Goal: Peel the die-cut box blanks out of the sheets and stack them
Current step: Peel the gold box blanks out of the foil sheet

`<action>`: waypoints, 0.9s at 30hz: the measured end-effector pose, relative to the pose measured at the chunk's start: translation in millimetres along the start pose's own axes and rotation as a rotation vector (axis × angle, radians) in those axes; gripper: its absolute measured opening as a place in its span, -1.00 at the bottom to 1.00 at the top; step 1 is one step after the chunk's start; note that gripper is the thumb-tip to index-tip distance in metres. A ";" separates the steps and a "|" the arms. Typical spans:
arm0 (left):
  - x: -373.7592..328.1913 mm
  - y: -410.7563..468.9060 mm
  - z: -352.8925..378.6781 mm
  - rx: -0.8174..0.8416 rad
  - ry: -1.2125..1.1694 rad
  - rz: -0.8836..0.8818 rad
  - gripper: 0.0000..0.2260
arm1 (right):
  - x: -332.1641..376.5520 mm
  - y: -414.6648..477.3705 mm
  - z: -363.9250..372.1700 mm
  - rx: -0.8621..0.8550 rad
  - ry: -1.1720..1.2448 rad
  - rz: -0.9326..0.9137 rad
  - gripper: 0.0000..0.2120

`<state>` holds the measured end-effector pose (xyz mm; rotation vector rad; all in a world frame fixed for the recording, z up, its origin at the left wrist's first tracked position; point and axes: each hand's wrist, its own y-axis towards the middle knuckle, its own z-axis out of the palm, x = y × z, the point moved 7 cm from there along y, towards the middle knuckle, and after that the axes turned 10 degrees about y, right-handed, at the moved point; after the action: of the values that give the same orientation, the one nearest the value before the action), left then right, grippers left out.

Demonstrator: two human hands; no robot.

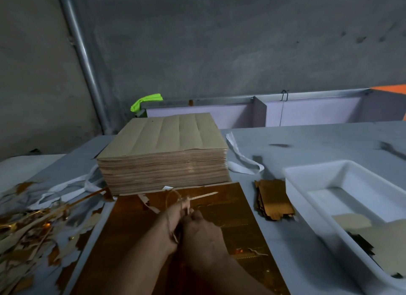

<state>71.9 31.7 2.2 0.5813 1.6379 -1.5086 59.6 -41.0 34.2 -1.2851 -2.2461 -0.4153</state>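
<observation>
A gold foil die-cut sheet (232, 211) lies flat on the table in front of me. Both hands meet over its middle. My left hand (170, 220) and my right hand (202, 228) pinch thin torn waste strips (197, 197) that stick up and to the right from the fingers. Behind the sheet stands a tall stack of brown sheets (164, 158), plain side up. A small pile of peeled gold blanks (273, 203) lies to the right of the sheet.
A white plastic tub (307, 174) at the right holds a few card pieces. A heap of gold and brown scrap (28, 224) covers the left table. White straps (241, 158) lie beside the stack. A grey wall and pipe (85, 59) stand behind.
</observation>
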 end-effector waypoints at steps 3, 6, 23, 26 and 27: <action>-4.8 2.9 -2.3 0.047 -0.117 0.027 -0.39 | -7.2 0.6 -4.1 -0.055 0.225 0.131 -0.79; -5.5 4.7 -2.7 0.159 -0.158 0.053 -0.21 | -19.0 3.5 -3.9 -0.044 0.329 0.245 -0.73; -2.6 4.3 -46.2 -0.298 0.183 0.104 -0.90 | -91.6 4.9 -30.7 -0.108 0.025 0.315 -0.63; -0.5 0.9 -43.5 -0.276 0.221 0.098 -0.86 | -101.9 1.3 -23.6 -0.092 -0.157 0.346 -0.65; -0.8 0.2 -41.8 -0.266 0.230 0.101 -0.86 | -102.1 1.0 -21.8 -0.089 -0.208 0.338 -0.66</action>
<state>61.9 72.3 0.6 0.6974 1.9166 -1.1601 109.3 -123.4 -6.3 -1.7893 -2.1332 -0.2687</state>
